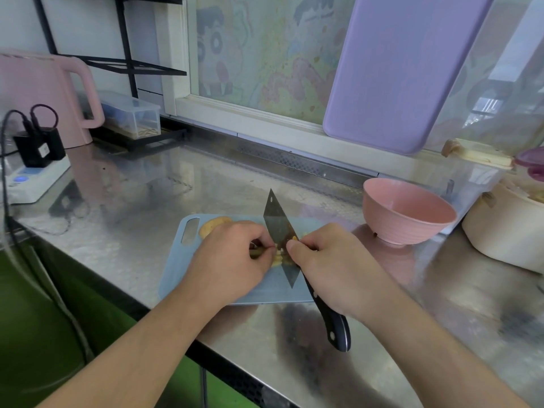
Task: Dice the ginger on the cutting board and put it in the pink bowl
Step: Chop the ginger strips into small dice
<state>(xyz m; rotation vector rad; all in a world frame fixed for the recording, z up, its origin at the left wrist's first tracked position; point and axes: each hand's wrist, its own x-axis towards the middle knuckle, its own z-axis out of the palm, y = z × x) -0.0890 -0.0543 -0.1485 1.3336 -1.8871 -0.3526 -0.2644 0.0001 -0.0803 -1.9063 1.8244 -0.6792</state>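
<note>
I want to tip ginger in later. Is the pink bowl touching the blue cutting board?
Apart. The head view shows bare steel counter between the round pink bowl and blue plastic cutting board.

Two bare forearms, no sleeves, left hand (232,260), right hand (332,266), short nails

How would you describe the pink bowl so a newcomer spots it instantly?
Start at the steel counter below the window. Right of the blue cutting board, just past the right hand, stands the pink bowl, upright and looking empty. It is ribbed, on a small foot, and the only open round dish there; the pink kettle sits far left, the cream pot farther right.
</note>
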